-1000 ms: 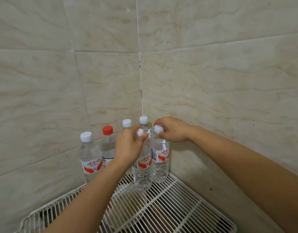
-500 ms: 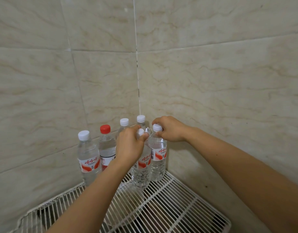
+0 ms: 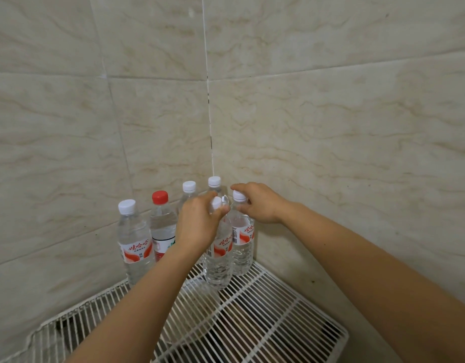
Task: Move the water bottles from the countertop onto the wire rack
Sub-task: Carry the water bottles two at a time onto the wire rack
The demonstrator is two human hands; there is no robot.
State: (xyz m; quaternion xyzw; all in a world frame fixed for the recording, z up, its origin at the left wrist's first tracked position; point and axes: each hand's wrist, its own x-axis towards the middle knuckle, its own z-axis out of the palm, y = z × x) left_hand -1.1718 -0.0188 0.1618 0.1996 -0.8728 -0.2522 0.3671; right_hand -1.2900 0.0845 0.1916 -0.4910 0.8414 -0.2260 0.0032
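Your left hand (image 3: 197,226) clamps the front water bottle (image 3: 217,258) by its neck; your right hand (image 3: 261,204) pinches the neighbouring bottle (image 3: 243,251) by its cap.

The left hand (image 3: 197,226) hides the neck of the front bottle (image 3: 218,260).

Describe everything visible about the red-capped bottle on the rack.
The red-capped bottle is clear plastic holding clear liquid, with a white label marked in red and a bit of green. Its red screw cap is on. It stands upright, second from the left in the row along the left wall, close beside a white-capped bottle. The left hand and forearm cross in front of its right side; whether they touch cannot be told. Its base is hidden.
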